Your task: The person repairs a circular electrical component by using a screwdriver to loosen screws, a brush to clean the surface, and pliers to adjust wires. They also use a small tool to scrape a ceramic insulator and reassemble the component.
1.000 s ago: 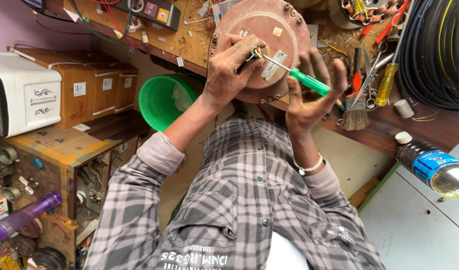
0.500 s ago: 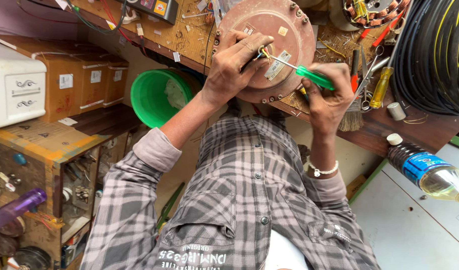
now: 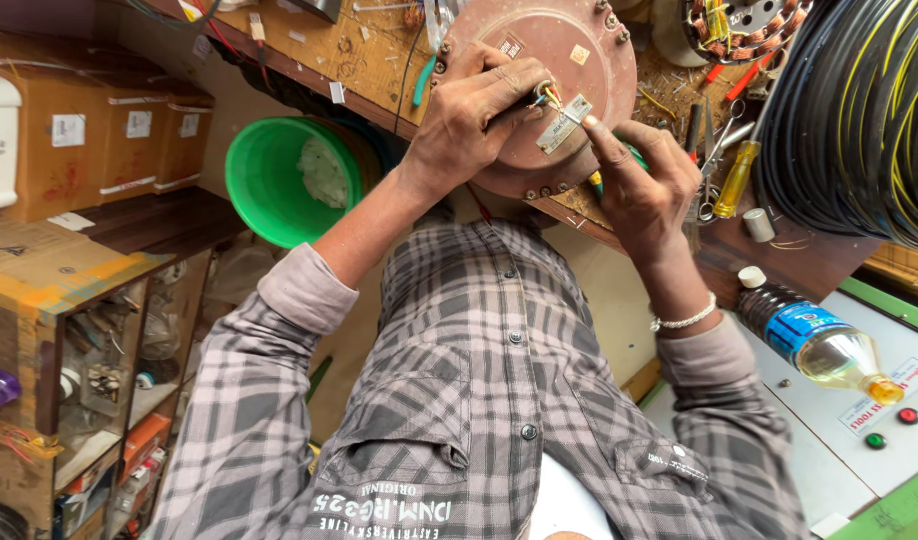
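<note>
A round reddish-brown motor cover (image 3: 579, 70) lies on the wooden workbench (image 3: 369, 60). My left hand (image 3: 474, 125) rests on it and pinches a small bundle of coloured wires (image 3: 545, 96) near its middle. My right hand (image 3: 647, 188) is beside it with a green-handled screwdriver (image 3: 633, 152) tucked into the palm, mostly hidden by the fingers. The right index finger touches a small metal plate (image 3: 564, 123) on the cover, right next to the wires.
A green bucket (image 3: 289, 180) stands under the bench at left, near cardboard boxes (image 3: 129, 140). A thick coil of black cable (image 3: 859, 110) hangs at right. A yellow-handled screwdriver (image 3: 734, 180), a bottle of yellowish liquid (image 3: 819, 340) and a button panel (image 3: 889, 425) are on the right.
The screwdriver tip was at the wires with its green handle sticking out; now the handle is folded into my right palm and the index finger is on the plate. The view has moved closer.
</note>
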